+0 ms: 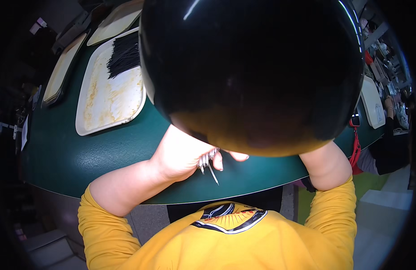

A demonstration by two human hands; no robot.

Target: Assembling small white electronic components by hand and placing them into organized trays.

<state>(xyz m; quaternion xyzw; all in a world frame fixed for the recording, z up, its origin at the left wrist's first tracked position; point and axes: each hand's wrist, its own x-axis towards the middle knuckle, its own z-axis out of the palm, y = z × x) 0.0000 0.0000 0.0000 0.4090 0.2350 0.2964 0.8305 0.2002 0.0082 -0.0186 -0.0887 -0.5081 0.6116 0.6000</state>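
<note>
My left hand (184, 152) is closed around a bundle of thin white wires (204, 163) above the near part of the green table (122, 155). Their ends poke out below the hand, and one wire hangs lower than the others. Two fingertips show beside the bundle; which hand the farther one belongs to I cannot tell. My right forearm (327, 166) reaches in from the right, but the hand is hidden behind a large glossy black round thing (257, 76). That round thing also covers the middle of the table and part of my left hand.
A stained white tray (96, 110) at the left carries a heap of thin black wires (125, 55). More trays (64, 69) lie beyond it. At the right are another pale tray (373, 102), a small device (354, 119) with a red strap, and another person's hand (389, 106).
</note>
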